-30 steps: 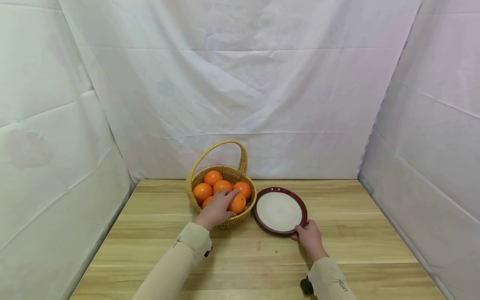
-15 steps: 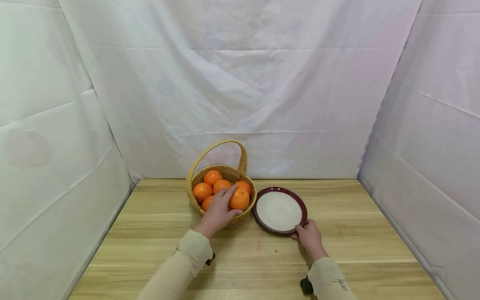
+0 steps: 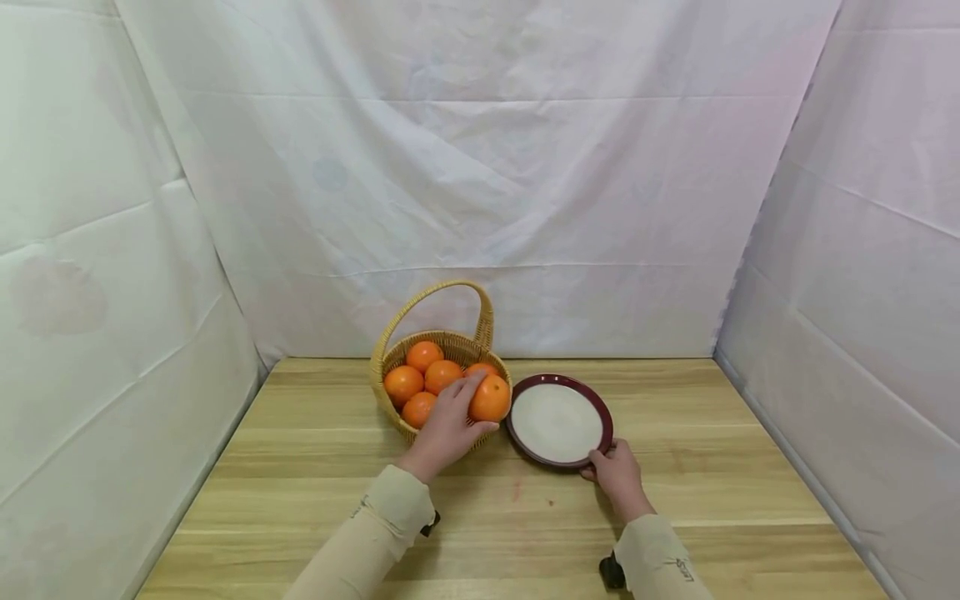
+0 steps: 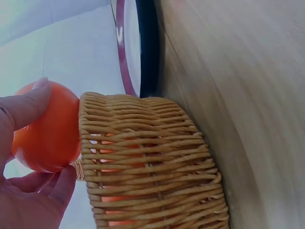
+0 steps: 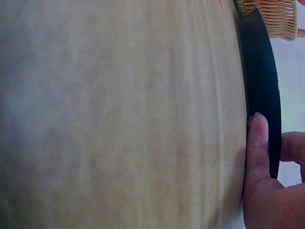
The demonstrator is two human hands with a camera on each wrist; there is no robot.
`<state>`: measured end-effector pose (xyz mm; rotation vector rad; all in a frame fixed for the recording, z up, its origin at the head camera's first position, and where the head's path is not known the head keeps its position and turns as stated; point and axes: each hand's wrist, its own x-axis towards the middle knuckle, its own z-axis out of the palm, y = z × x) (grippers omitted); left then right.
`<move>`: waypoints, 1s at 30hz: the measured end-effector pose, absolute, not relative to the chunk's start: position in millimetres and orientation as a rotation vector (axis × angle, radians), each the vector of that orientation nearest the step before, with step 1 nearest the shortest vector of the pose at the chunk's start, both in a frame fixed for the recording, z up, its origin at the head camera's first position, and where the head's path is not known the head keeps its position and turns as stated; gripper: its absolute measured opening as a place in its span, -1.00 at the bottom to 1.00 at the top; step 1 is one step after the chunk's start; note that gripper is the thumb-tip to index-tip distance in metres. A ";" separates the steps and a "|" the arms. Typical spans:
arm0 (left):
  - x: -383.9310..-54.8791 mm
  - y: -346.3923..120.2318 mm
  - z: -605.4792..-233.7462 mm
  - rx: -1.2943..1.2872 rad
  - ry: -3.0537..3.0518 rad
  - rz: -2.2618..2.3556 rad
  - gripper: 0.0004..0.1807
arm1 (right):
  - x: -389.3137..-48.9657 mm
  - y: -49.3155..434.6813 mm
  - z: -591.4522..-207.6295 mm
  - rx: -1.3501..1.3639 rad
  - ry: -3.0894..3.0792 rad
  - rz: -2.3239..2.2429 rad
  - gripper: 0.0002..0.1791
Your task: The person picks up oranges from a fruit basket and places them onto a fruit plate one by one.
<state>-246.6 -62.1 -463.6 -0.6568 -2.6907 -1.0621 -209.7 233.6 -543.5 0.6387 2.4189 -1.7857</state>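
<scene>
Left hand (image 3: pixel 444 431) fingers grasp an orange (image 3: pixel 491 398) — right hand (image 3: pixel 617 473) pinches the plate (image 3: pixel 557 422) rim, fingertips hidden.

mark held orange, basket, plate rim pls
held orange (image 3: pixel 491 398), head view, middle of the fruit in the left hand's grip
basket (image 3: pixel 450 287), head view, top of the wicker handle
plate (image 3: pixel 558 380), head view, far part of the dark red rim

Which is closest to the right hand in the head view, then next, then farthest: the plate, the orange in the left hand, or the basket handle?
From the right hand:
1. plate, gripped at its near rim.
2. held orange, left of the plate, over the basket's edge.
3. basket handle, arching at the back.
</scene>
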 end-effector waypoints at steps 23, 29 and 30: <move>-238.9 -30.0 -467.7 -0.866 -2.697 -0.919 -0.10 | -205.6 232.3 -541.1 0.651 2.410 -1.816 -0.42; -236.8 -21.9 -474.7 -0.916 -2.705 -0.845 -0.11 | -206.2 232.3 -542.7 0.653 2.424 -1.808 -0.42; -236.5 -20.7 -476.1 -0.929 -2.698 -0.831 -0.11 | -206.5 232.2 -543.1 0.652 2.424 -1.807 -0.42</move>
